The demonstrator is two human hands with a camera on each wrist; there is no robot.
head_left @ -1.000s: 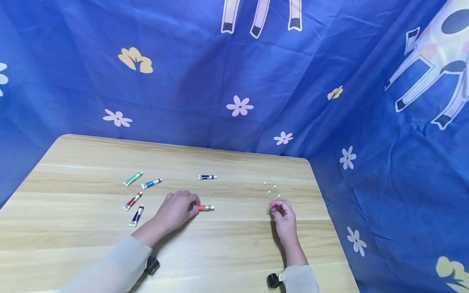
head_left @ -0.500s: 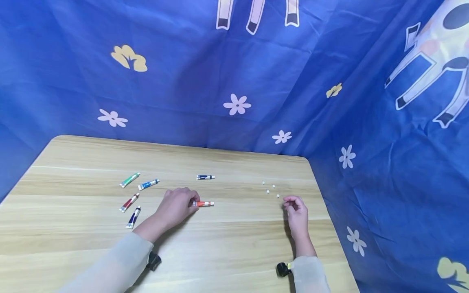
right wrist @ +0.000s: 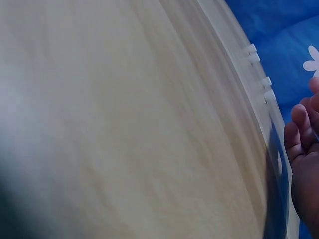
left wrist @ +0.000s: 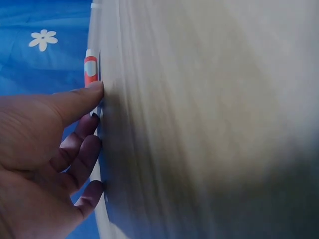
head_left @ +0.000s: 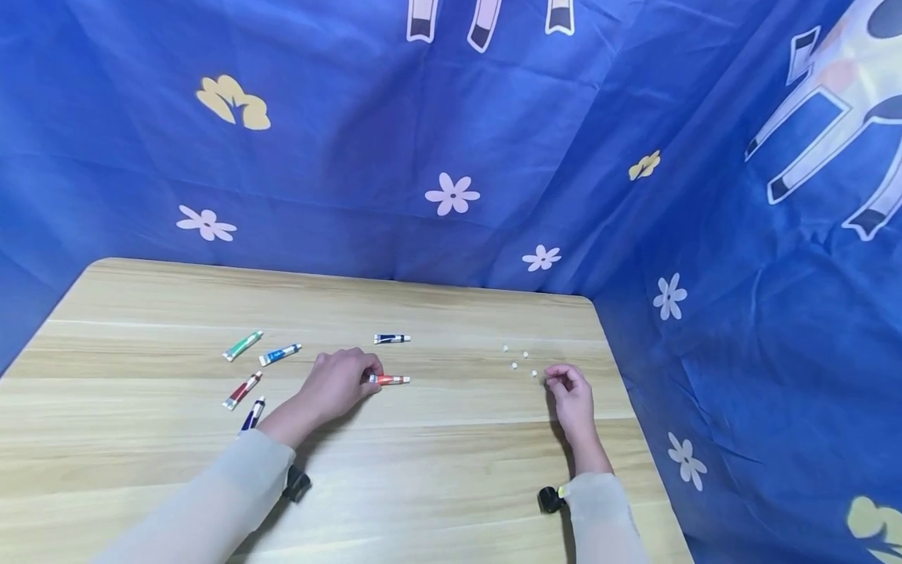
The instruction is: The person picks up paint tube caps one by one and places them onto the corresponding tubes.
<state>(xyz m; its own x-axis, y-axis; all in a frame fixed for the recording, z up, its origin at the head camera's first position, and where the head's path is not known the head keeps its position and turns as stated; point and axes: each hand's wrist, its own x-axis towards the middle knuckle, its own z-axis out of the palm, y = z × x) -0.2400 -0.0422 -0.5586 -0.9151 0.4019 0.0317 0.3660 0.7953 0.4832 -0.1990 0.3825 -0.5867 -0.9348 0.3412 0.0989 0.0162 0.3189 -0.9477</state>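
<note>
In the head view my left hand (head_left: 338, 384) pinches the rear end of an orange-red paint tube (head_left: 391, 380), whose white tip points right. The left wrist view shows the thumb and fingers of that hand on the tube (left wrist: 90, 69); its rear end is hidden. My right hand (head_left: 574, 399) hovers over the right side of the table, fingers loosely curled, with nothing visible between them. Just left of its fingertips lie several small white caps (head_left: 533, 374), seen also as caps (right wrist: 269, 95) in the right wrist view.
A navy tube (head_left: 391, 339) lies behind the orange-red one. To the left are a green tube (head_left: 243, 345), a blue tube (head_left: 280, 354), a dark red tube (head_left: 243, 391) and a dark purple tube (head_left: 252, 415), partly behind the left arm. Blue patterned cloth (head_left: 380, 157) borders the wooden table (head_left: 437, 486).
My right hand has moved right, away from the caps, then stayed beside them. The left hand keeps its pinch on the orange-red tube, moved slightly farther from me. The head view has shifted a little.
</note>
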